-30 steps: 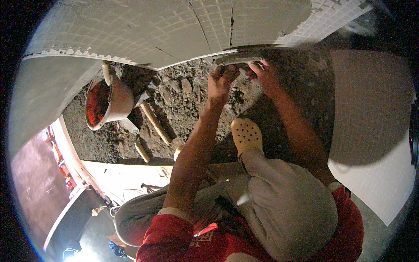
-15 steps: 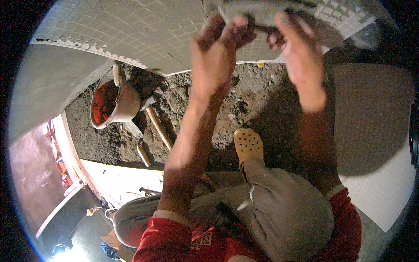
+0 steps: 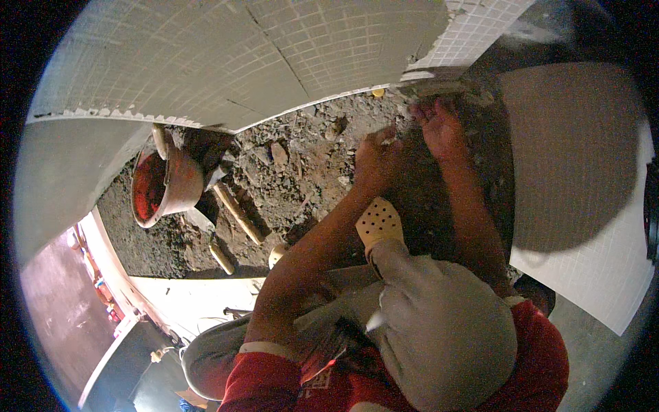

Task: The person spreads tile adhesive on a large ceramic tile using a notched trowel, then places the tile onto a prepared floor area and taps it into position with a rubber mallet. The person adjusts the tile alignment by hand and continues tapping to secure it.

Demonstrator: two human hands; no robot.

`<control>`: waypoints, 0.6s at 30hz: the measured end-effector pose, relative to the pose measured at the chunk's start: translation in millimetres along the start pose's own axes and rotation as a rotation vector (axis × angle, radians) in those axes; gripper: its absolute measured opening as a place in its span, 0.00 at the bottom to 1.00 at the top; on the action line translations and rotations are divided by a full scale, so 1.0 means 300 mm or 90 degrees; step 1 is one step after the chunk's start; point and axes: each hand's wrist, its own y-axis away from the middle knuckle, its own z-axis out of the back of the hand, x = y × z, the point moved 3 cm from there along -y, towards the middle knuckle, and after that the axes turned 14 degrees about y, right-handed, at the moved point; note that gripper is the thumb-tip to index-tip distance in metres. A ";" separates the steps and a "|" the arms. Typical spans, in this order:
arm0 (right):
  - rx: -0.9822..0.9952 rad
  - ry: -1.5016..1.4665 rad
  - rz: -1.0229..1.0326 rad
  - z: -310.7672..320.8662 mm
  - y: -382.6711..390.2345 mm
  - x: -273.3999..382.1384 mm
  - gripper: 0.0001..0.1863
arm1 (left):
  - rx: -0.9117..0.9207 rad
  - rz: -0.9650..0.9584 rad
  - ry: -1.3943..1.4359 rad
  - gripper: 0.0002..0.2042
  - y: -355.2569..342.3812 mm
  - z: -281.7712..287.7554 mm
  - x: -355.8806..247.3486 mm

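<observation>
My left hand is low over the rubble, in front of the tan clog on my foot. Its fingers look curled, but shadow hides whatever they hold, if anything. To its right, my right hand reaches farther forward with fingers stretched and apart, close to the ground by the base of the panel. Both hands are in my own shadow. The panel stands upright ahead, a grid-marked sheet mostly coated in grey mortar. Its upper right corner shows bare white grid.
A bucket with a red inside lies tilted at the left. Beside it are a wooden-handled hammer and a trowel. Stones and rough soil cover the ground. A white grid-marked sheet is at the right.
Both hands have come down from the mortar-coated panel to the ground. My left hand moved right and nearer. The view has shifted, showing more of the rubble.
</observation>
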 end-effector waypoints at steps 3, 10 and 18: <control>0.019 -0.055 -0.010 0.131 -0.042 -0.075 0.28 | 0.076 -0.021 -0.020 0.15 0.038 0.048 0.128; -0.078 0.042 -0.005 0.111 -0.118 -0.135 0.26 | 0.043 0.156 0.050 0.11 0.038 0.181 0.111; -0.140 0.263 0.187 -0.226 -0.092 0.123 0.28 | 0.024 0.099 0.116 0.13 0.029 0.237 0.028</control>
